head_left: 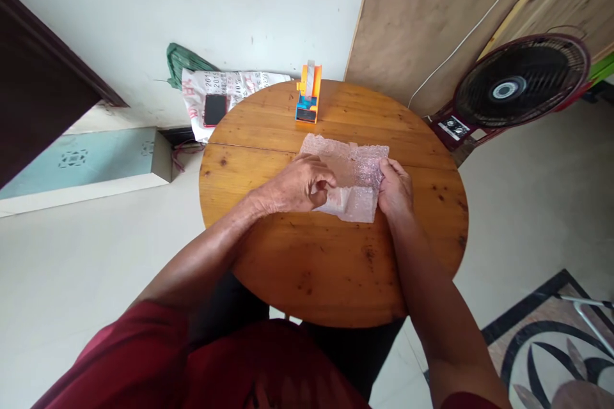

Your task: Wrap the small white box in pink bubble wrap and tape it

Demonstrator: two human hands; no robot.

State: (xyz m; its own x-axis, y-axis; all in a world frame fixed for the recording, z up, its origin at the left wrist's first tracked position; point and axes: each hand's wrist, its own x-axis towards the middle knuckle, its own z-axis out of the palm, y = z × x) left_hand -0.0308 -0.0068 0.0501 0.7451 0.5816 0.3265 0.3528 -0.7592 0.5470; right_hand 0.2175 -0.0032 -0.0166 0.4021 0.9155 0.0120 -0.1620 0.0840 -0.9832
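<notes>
A sheet of clear bubble wrap (pixel 367 166) lies folded over the middle of the round wooden table, with a paler layer along its near side. My right hand (pixel 396 186) grips its right edge, thumb on top. Over the left part of the wrap, my left hand (pixel 309 182) is curled with thumb and forefinger brought together in a pinch. Whatever is between those fingertips, if anything, is too small to make out. Beyond the wrap stands an orange and blue tape dispenser (pixel 308 92) with a roll of clear tape.
The round wooden table (pixel 307 262) is in front of me, close to the wall. A dark phone (pixel 215 110) rests on a printed white sack (pixel 259 81) behind its left edge. A floor fan (pixel 520 83) is at the right, and a pale blue-topped box (pixel 96 156) at the left.
</notes>
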